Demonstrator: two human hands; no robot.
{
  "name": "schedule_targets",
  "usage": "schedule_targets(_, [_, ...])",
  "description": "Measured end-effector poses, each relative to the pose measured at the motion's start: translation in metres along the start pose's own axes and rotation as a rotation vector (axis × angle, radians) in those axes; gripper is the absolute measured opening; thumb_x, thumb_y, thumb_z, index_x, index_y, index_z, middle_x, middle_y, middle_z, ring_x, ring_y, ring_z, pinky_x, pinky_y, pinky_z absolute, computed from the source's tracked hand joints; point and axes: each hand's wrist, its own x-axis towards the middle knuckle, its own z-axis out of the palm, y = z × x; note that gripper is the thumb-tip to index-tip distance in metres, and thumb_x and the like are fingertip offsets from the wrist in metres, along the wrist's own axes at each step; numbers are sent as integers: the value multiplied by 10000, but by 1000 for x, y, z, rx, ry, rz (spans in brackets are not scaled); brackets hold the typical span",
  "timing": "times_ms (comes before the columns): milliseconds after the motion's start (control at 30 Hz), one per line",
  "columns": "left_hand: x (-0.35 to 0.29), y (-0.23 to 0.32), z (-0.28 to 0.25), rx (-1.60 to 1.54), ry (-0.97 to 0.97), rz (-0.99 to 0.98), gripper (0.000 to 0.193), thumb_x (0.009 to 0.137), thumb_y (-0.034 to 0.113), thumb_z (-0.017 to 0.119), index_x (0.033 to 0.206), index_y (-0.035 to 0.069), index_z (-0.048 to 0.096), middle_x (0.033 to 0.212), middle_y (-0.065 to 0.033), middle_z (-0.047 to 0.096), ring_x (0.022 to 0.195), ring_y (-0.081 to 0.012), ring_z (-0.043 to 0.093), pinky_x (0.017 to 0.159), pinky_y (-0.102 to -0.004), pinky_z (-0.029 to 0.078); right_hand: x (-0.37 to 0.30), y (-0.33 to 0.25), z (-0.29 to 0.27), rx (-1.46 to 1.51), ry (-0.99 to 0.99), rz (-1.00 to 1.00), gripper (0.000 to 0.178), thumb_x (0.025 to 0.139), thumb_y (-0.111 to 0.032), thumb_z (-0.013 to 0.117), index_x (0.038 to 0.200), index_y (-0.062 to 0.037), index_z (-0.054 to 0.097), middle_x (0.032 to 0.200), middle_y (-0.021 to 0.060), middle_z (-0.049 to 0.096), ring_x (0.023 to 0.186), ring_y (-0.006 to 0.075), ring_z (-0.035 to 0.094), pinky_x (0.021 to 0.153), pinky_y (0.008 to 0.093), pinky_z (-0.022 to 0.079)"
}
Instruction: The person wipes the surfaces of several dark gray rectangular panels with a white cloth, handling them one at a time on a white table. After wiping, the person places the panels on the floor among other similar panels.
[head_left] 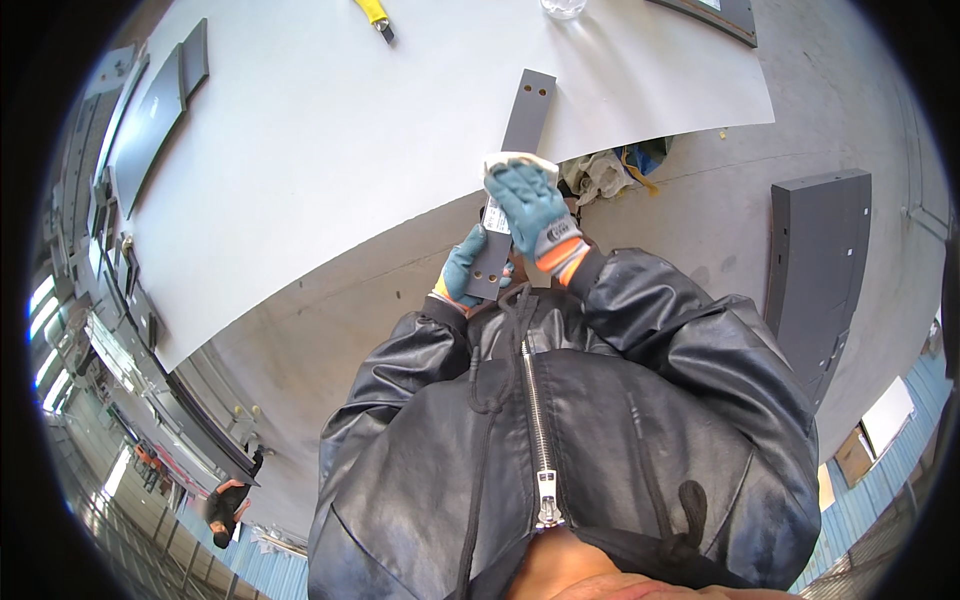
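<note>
A narrow dark grey board [525, 120] with a pair of round holes near each end reaches from close to my chest out over the white tabletop [330, 170]. My left hand [463, 264], in a blue-grey coated glove, is closed around the near end of the board. A white cloth [520, 158] lies under my right hand [530, 205], gloved the same way, whose fingers press it onto the middle of the board. Beside that hand, a white printed label [493, 218] shows on the board. The right palm and most of the cloth are hidden.
A yellow-handled tool [376, 17] and a clear container [564, 8] stand at the table's far side. Grey panels [160, 125] lie at the left. Crumpled sacks [600, 178] sit below the table edge. Stacked grey panels [820, 255] stand right. Another person [228, 505] is far left.
</note>
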Motion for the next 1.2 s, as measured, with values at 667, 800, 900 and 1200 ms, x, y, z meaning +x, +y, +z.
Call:
schedule_targets(667, [-6,1,89,1123,316,930,304,967,131,659,1231,-12,617,1036,-83,720,941,-133,652,808,-288,530,84,-38,-81,775,-380,632,579,800,-402,797,1190,6,667,1071,188,735,972,266,716,867,369,571])
schedule_targets(800, [-67,50,141,2002,459,1087,374,806,244,834,1076,15,713,1045,-199,728,963,-366,711,851,-439,573,88,-26,-91,477,-520,509,602,743,-407,784,1181,-11,667,1078,218,722,991,345,715,901,414,563])
schedule_targets(900, [-89,97,169,2317,640,1513,690,662,283,872,1274,88,620,1447,-189,460,1299,-396,483,1030,-509,470,89,-2,-84,215,-543,228,565,756,-369,782,1204,-43,664,1141,205,693,1071,407,655,964,454,524])
schedule_targets(1200, [-38,141,98,2673,453,705,511,755,229,759,1240,143,619,1047,-105,695,964,-315,681,854,-456,533,126,35,-83,600,-741,450,587,845,-360,783,1316,-35,653,1275,202,683,1166,316,666,1034,396,519])
